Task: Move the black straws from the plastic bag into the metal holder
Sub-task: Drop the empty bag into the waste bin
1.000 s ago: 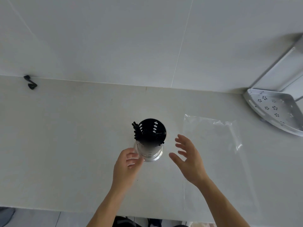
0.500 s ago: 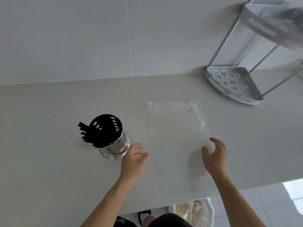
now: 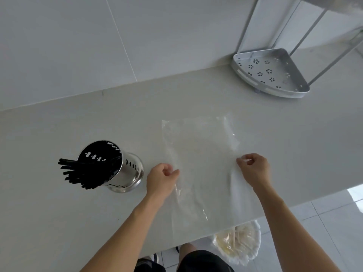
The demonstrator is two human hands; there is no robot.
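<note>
The perforated metal holder (image 3: pixel 125 173) stands on the counter at the left, with a bundle of black straws (image 3: pixel 78 173) leaning out over its left rim. A clear plastic bag (image 3: pixel 200 154) lies flat on the counter to its right, and no straws show inside it. My left hand (image 3: pixel 162 178) pinches the bag's left edge, just right of the holder. My right hand (image 3: pixel 254 169) pinches the bag's right edge with curled fingers.
A white perforated corner shelf (image 3: pixel 271 73) on metal legs stands at the back right against the wall. The counter's front edge (image 3: pixel 294 205) runs close to my arms. A white bag with pale contents (image 3: pixel 237 244) sits on the floor below.
The view swung right. Both hands left the holder and moved onto the bag; the left now pinches its left edge and the right its right edge.
</note>
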